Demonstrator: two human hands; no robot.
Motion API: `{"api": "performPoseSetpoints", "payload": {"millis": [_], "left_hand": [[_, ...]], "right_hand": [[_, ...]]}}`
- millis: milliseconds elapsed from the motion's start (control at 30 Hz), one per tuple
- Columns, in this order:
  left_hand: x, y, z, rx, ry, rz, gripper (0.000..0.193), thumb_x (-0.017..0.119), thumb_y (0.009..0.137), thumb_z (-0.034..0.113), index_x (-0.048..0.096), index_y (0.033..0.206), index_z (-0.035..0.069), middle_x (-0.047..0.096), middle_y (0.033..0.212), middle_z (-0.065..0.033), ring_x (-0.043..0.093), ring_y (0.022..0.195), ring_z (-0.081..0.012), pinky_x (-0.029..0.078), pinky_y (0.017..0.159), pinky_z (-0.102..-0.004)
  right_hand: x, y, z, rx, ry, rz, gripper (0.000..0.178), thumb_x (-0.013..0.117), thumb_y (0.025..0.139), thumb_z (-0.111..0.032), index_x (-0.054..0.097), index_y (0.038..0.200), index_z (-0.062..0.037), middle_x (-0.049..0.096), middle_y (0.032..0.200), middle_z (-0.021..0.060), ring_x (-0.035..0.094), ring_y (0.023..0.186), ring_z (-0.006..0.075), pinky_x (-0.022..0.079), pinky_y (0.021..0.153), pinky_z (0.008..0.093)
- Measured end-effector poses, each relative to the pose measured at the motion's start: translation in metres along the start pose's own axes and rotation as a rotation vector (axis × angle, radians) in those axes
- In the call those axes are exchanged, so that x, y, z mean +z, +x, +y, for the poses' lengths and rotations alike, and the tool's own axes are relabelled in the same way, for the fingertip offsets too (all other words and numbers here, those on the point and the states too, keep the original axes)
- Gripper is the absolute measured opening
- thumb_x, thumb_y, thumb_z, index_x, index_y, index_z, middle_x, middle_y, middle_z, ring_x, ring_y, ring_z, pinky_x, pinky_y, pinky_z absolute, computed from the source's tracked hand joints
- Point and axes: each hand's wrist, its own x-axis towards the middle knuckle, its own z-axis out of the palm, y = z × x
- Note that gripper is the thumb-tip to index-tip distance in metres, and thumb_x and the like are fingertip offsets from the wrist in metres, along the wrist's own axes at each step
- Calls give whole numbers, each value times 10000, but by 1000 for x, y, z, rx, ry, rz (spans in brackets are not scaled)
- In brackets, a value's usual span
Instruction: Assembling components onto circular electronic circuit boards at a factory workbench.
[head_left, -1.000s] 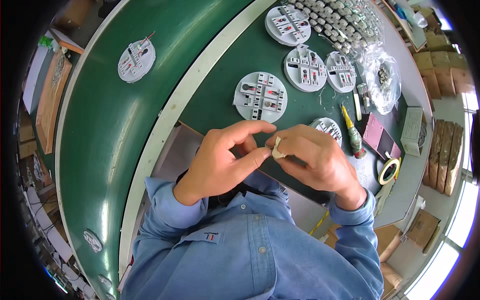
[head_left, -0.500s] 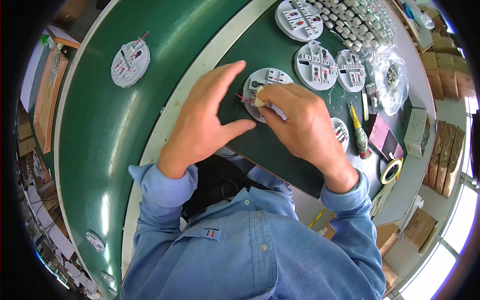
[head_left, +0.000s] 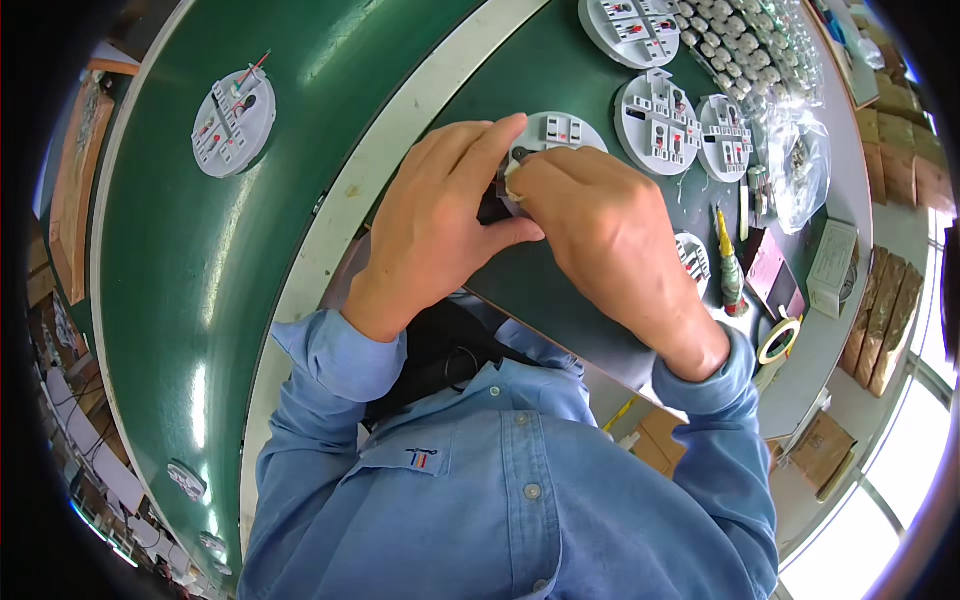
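A round white plastic base (head_left: pixel 578 127) with small raised fittings lies on the green work table, largely hidden beneath my hands. My left hand (head_left: pixel 432 222) is at its left edge, fingers stretched out and thumb apart; whether it touches the rim is unclear. Over the base, my right hand (head_left: pixel 612 240) has thumb and index finger pinched together. A whitish wrap shows at a fingertip of that hand, and whatever the pinch holds is hidden. Similar bases (head_left: pixel 658 122) (head_left: pixel 725 138) sit to the right, and another base (head_left: pixel 632 30) lies farther off.
On the green conveyor belt (head_left: pixel 160 270) at left rests a base with a red wire (head_left: pixel 233 122). To the right are a screwdriver with a yellow shaft (head_left: pixel 730 262), a tape roll (head_left: pixel 778 341), a clear plastic bag (head_left: pixel 800 175) and many small whitish parts (head_left: pixel 740 45).
My left hand has moved right, up against the base, narrowing the gap between the hands. My right hand stays pinched over the base. The whole view has shifted slightly.
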Motion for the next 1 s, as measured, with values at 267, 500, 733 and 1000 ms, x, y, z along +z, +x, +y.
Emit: {"api": "performPoseSetpoints", "payload": {"millis": [267, 500, 733, 1000], "left_hand": [[2, 2, -1, -17, -14, 42, 907, 998, 636, 180, 637, 1459, 54, 704, 1296, -148, 666, 1199, -363, 549, 1020, -466], [2, -6, 1, -6, 42, 21, 898, 1005, 662, 239, 637, 1463, 69, 702, 1316, -147, 660, 1235, -363, 541, 1053, -463], [-1, 7, 6, -32, 27, -50, 884, 1002, 682, 220, 630, 1469, 72, 697, 1346, -152, 656, 1244, -372, 531, 1061, -471], [-5, 12, 6, -42, 30, -65, 856, 1000, 691, 207, 642, 1455, 66, 698, 1359, -152, 657, 1245, -374, 541, 1048, -467]], "right_hand": [[-5, 1, 10, -116, -66, -61, 183, 769, 879, -9, 704, 1049, -17, 750, 1025, 120, 735, 919, 325, 595, 766, 418], [-64, -96, 6, 547, -149, 367, 439, 794, 939, -47, 721, 1371, -33, 771, 1261, 191, 762, 1120, 308, 586, 1013, 378], [-76, -210, 21, 1085, -487, 219, 497, 798, 943, -106, 680, 1424, -53, 770, 1178, 183, 741, 1113, 246, 564, 976, 379], [-98, -211, 20, 1163, 8, 418, 507, 773, 961, -76, 622, 1444, -47, 751, 1209, 175, 725, 1099, 249, 552, 986, 364]]}}
